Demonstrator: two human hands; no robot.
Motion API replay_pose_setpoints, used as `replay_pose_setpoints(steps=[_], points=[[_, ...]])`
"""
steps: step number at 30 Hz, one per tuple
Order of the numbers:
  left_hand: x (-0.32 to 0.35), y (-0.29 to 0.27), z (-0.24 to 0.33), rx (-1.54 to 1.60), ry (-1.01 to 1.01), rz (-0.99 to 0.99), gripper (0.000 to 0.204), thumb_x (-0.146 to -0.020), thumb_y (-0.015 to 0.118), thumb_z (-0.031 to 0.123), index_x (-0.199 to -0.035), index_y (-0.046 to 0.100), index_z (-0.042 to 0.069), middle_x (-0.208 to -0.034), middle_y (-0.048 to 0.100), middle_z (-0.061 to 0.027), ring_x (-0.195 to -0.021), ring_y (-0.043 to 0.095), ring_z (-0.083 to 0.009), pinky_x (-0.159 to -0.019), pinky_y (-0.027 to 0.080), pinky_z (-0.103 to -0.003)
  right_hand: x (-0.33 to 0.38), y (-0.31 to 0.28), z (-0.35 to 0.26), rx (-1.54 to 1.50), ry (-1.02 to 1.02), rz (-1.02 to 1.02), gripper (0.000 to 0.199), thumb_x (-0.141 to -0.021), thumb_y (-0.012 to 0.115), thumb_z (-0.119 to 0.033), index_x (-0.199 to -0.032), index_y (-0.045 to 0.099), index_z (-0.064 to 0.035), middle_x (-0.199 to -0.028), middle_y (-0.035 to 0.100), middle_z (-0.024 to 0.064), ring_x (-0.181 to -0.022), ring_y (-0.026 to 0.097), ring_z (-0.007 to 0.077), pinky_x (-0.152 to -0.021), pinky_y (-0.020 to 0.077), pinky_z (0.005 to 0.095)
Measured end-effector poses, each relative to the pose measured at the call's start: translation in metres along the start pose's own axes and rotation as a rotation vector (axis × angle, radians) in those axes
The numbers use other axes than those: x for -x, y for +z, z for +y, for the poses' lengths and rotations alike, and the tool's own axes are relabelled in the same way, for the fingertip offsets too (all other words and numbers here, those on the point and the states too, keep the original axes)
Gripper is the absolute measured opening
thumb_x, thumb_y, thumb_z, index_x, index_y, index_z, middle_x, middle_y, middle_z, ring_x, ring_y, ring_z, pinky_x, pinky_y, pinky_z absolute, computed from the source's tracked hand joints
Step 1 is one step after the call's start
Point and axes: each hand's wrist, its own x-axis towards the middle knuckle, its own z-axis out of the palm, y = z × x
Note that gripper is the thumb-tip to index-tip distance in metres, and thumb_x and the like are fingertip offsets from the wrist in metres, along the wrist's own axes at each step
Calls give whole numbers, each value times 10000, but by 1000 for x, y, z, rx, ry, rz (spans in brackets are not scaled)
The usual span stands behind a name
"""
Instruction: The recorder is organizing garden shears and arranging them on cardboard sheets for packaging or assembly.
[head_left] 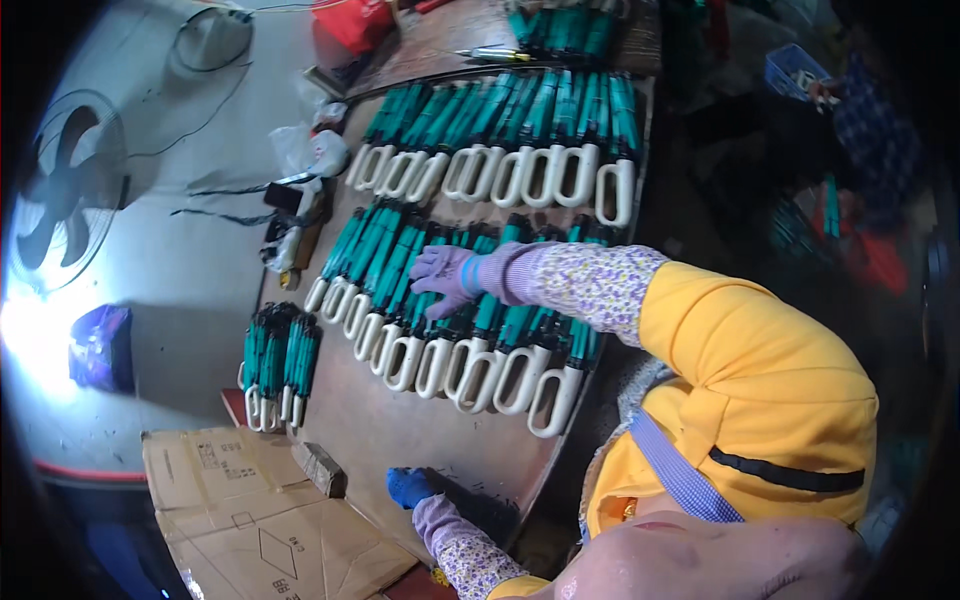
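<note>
Two rows of slender teal pieces, much like folded umbrellas with black ends and white loop handles, lie across the brown table [350, 420]. My right hand [447, 280], in a purple glove, rests on the nearer row [403, 363] with its fingers spread, and the handles of that row point toward the lower part of the view. Beyond it is the farther row [540, 175]. My left hand [408, 487], in a blue glove, is low over the table, apart from both rows. Its fingers cannot be made out, nor whether it holds anything.
Two small bundles [270, 360] of the same pieces stand at the table's left edge. A flattened cardboard box [270, 520] and a grey block [320, 468] are at lower left. Left of the table is a fan [68, 195] on the floor. A blue basket [793, 70] sits far right.
</note>
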Motion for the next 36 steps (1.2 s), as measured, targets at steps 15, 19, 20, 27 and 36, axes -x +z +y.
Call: replay_pose_setpoints(steps=[15,19,20,27,36], points=[[-69,66,-62,115,26,113,265,-723,724,188,-866,621,-10,-798,679,-201,-749,655,-389,-677,526,-415,-23,-27,-163,-275,236,407,702,-690,647,-525,-1233,567,-87,-1301,506,209,-1238,434,394,-1054,316,560],[-65,49,-87,1521,298,-480,258,-716,723,192,-846,625,-8,-803,677,-203,-754,651,-395,-684,526,-420,-24,-61,-139,-362,120,366,676,-664,680,-503,-1184,573,-85,-1252,524,181,-1178,458,370,-1013,347,535],[-59,48,-83,1548,291,-448,258,-716,723,192,-846,625,-8,-803,677,-203,-754,651,-395,-684,526,-420,-20,-73,-122,-378,94,328,652,-689,684,-469,-1207,567,-91,-1267,508,181,-1191,452,374,-1026,346,528],[-13,34,-75,1544,84,-188,215,-730,704,179,-825,634,-1,-771,666,-181,-718,635,-365,-656,515,-400,3,-152,45,-187,245,311,532,-744,710,-396,-1169,622,-88,-1144,626,149,-1033,589,358,-934,476,453],[-48,25,9,1402,-106,-60,165,-749,681,163,-797,645,9,-729,652,-153,-673,616,-327,-620,501,-375,-11,-164,372,335,747,129,497,-806,605,-444,-1196,602,-135,-1148,659,149,-999,639,369,-874,504,458]])
